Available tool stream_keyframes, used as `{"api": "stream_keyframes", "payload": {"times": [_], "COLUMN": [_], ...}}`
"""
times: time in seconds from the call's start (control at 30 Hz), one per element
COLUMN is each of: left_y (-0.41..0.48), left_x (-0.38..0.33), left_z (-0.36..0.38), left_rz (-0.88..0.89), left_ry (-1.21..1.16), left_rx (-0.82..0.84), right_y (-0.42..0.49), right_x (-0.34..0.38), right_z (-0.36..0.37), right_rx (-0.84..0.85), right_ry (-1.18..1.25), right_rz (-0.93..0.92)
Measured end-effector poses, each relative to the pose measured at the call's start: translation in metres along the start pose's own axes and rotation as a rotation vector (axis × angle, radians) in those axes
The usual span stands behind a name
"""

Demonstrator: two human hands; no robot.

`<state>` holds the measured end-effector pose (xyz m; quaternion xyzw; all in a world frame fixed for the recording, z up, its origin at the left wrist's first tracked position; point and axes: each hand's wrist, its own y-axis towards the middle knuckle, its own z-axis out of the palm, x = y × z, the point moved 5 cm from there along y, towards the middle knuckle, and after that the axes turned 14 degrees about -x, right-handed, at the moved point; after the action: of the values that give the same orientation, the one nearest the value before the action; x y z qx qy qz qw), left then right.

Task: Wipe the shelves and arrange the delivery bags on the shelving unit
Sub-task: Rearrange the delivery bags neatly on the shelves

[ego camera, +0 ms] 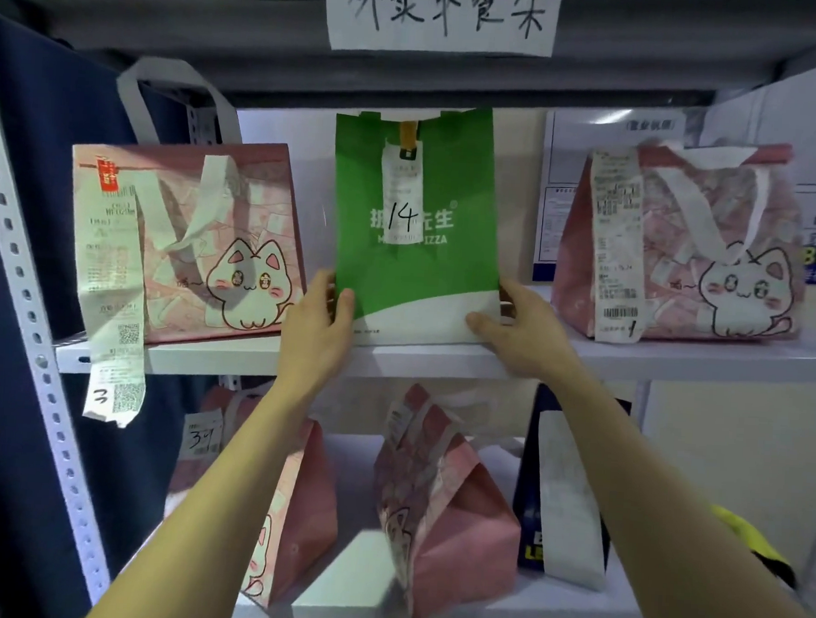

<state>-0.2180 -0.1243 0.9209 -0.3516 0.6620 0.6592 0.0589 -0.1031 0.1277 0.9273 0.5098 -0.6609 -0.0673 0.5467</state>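
A green and white delivery bag [414, 252] with a receipt marked 14 stands upright in the middle of the upper shelf [441, 362]. My left hand [317, 327] grips its lower left edge, thumb on the front. My right hand [513, 331] grips its lower right corner the same way. A pink cat-print bag [187, 245] stands to the left, its long receipt hanging over the shelf edge. Another pink cat-print bag [679, 247] stands to the right.
The lower shelf [499, 602] holds two pink bags [438, 504] and a dark blue bag [562, 482] with a white receipt. A perforated metal upright [33, 298] runs down the left. A handwritten paper sign [443, 13] hangs on the top shelf edge. Posters cover the back wall.
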Motion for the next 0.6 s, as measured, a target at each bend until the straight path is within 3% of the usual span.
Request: {"api": "stream_keyframes", "payload": {"times": [0.33, 0.6], "left_y": [-0.013, -0.046], "left_x": [-0.002, -0.017], "left_z": [-0.024, -0.051], "left_rz": [-0.096, -0.051], "left_ry": [-0.238, -0.437], "left_rx": [0.045, 0.055], "right_y": [-0.055, -0.111], "right_x": [0.029, 0.043], "right_z": [-0.008, -0.038], "right_rx": [-0.158, -0.247], "right_ry": [0.153, 0.197], "right_rz": [0.088, 0.096]}}
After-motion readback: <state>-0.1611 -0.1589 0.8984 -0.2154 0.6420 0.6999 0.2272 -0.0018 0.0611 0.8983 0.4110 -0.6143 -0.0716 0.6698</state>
